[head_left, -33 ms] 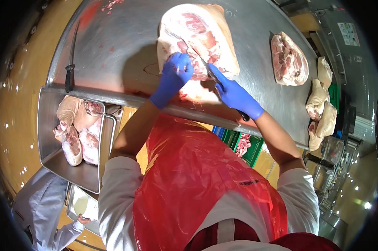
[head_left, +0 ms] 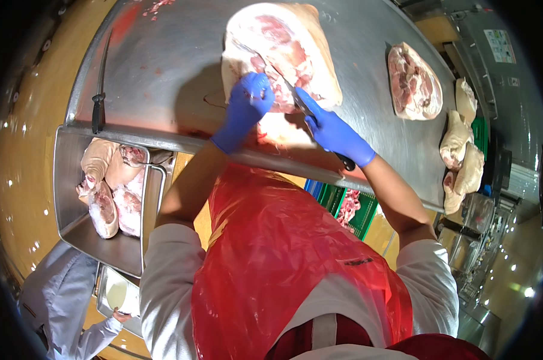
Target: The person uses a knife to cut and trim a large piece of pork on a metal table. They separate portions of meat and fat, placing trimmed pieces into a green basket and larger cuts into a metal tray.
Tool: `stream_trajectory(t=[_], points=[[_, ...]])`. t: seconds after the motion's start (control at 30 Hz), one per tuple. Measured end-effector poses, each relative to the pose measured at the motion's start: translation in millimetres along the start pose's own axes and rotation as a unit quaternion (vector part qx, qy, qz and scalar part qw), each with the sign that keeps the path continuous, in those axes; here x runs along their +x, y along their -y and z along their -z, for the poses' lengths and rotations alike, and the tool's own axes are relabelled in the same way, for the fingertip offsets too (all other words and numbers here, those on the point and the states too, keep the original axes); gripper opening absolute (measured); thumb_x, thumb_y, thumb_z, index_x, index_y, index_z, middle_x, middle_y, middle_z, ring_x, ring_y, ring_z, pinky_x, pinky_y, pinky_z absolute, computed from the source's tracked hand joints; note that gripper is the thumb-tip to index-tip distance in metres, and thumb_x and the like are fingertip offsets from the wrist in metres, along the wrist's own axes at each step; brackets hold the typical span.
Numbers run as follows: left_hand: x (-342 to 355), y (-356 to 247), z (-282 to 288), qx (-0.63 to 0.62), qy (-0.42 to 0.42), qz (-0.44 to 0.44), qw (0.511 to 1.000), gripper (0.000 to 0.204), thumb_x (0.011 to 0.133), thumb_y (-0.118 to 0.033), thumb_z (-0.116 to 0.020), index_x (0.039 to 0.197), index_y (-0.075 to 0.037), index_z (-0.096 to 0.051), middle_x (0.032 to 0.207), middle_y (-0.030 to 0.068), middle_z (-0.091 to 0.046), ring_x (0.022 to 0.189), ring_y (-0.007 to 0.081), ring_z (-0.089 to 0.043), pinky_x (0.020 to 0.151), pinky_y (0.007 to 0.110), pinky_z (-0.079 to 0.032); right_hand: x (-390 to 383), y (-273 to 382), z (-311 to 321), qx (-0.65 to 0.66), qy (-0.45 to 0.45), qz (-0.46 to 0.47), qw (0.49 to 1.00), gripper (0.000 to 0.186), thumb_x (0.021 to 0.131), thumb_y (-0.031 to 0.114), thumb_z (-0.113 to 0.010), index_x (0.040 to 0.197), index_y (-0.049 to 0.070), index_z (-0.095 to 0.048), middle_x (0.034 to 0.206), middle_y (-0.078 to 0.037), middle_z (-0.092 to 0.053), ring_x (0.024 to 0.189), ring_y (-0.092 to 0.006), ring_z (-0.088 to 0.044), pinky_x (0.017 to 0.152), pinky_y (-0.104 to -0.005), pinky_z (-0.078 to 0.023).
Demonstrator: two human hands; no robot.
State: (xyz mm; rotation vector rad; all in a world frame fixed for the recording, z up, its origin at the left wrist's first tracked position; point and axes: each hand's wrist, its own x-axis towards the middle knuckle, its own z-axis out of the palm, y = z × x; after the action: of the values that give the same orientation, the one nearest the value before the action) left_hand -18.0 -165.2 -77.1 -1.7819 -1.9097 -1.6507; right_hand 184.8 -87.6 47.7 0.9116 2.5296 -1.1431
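Observation:
A large pork leg cut [head_left: 310, 36], pale fat and skin around pink flesh, lies on the metal table in front of me. My left hand [head_left: 247, 107], in a blue glove, is curled closed against its near left edge. What those fingers grip is hidden. With my right hand [head_left: 338, 133], also gloved in blue, I hold a black-handled knife [head_left: 303, 102]. Its blade slants up and left onto the flesh, and the tip is hard to make out against the meat.
A second long knife [head_left: 99, 111] lies at the table's left. A meat slab [head_left: 414, 83] and several skin-on pieces [head_left: 463, 141] lie to the right. Below left, a metal bin [head_left: 64, 180] holds cuts. A green crate [head_left: 362, 219] contains scraps. Another person's sleeve [head_left: 97, 339] shows at lower left.
The table and everything on it sit slightly higher in the picture. Both hands and the knife keep nearly the same places against the meat.

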Motion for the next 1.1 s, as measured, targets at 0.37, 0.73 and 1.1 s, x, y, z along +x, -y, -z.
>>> stream_trajectory(t=[0.37, 0.73, 1.1], points=[[47.5, -10.5, 18.9, -0.106, 0.049, 0.265, 0.957, 0.027, 0.088, -0.021, -0.068, 0.104, 0.000, -0.058, 0.075, 0.0134, -0.064, 0.064, 0.0255, -0.064, 0.061, 0.038, -0.054, -121.7, -24.3, 3.7, 0.253, -0.010, -0.080, 0.964, 0.066, 0.104, 0.011, -0.049, 0.164, 0.023, -0.023, 0.073, 0.000, -0.052, 0.053, -0.0071, -0.045, 0.049, -0.0254, -0.044], [39.8, 2.0, 19.1, -0.179, 0.063, 0.454, 0.871, 0.015, 0.091, -0.015, -0.067, 0.096, -0.008, -0.055, 0.071, 0.0015, -0.059, 0.060, 0.0077, -0.053, 0.051, 0.027, -0.042, 4.6, -44.4, -49.4, -0.137, -0.230, 0.167, 0.949, 0.065, 0.097, 0.009, -0.047, 0.159, 0.022, -0.033, 0.080, -0.025, -0.067, 0.065, -0.0346, -0.066, 0.065, -0.0442, -0.053], [20.8, 71.0, -4.4, -0.172, 0.073, 0.257, 0.948, 0.023, 0.076, -0.011, -0.076, 0.087, -0.005, -0.056, 0.074, 0.0073, -0.059, 0.068, 0.0162, -0.057, 0.063, 0.036, -0.050, 23.8, 12.7, -44.6, -0.092, -0.136, 0.014, 0.986, 0.072, 0.098, 0.010, -0.048, 0.162, 0.031, -0.021, 0.079, -0.028, -0.065, 0.065, -0.0427, -0.065, 0.066, -0.0522, -0.051]])
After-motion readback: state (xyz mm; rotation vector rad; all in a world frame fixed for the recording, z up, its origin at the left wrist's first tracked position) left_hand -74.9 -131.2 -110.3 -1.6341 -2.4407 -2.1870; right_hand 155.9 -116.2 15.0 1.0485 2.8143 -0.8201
